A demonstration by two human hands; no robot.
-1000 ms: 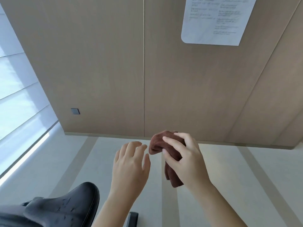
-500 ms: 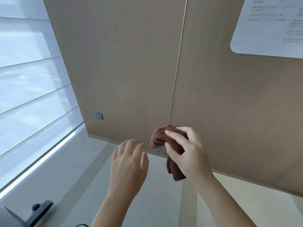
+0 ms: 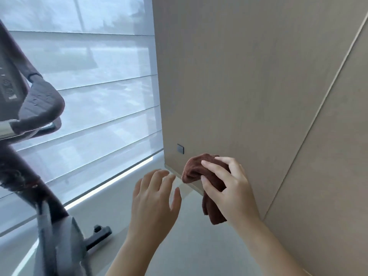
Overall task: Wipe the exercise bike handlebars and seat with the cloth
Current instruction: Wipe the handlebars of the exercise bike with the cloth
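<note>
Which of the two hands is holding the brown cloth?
The right hand: its fingers and thumb curl round the brown cloth. The left hand is spread and holds nothing.

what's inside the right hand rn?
A bunched brown cloth. The right hand grips its middle; one end pokes out past the fingers, the other hangs below the palm. The gripped stretch is hidden by the hand.

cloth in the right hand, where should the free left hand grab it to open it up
Probably the bunched end of the cloth that pokes out leftward past the fingers of the right hand. The open left hand is just left of it, so come in from the left and pinch that lobe. The tail under the right palm looks harder to reach.
</note>
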